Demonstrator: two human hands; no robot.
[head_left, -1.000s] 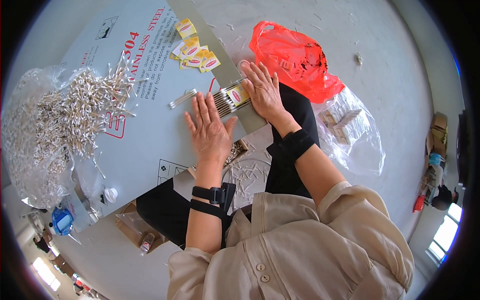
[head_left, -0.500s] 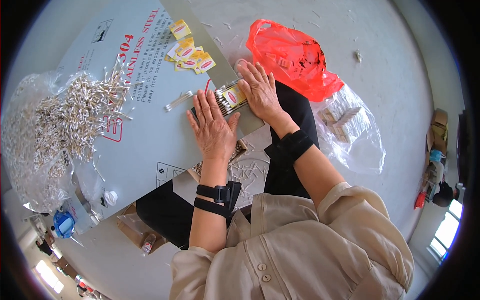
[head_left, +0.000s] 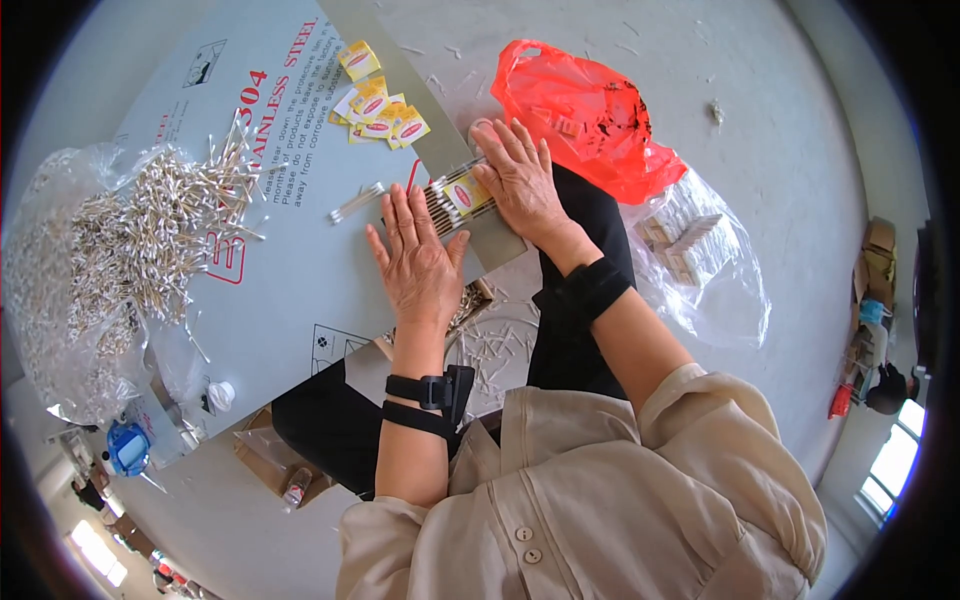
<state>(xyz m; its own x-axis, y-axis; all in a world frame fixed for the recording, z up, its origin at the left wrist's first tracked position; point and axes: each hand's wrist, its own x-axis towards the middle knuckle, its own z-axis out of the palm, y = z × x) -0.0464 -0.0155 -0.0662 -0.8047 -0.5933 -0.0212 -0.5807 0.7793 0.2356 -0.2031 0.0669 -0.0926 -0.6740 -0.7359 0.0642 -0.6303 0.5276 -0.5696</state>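
Observation:
My left hand lies flat, palm down, on a grey sheet-metal board, its fingers against the near side of a row of cotton swabs with a yellow paper label on top. My right hand presses flat on the far side of the same row. The swabs are squeezed between both hands. A few loose swabs lie just left of the row.
A big heap of loose cotton swabs on clear plastic fills the left. Several yellow labels lie at the top. A red plastic bag and a clear bag of packed bundles sit right. A small blue object sits lower left.
Both hands have drawn closer together around the row of swabs. The view has shifted slightly; the label now sits on the row between the hands.

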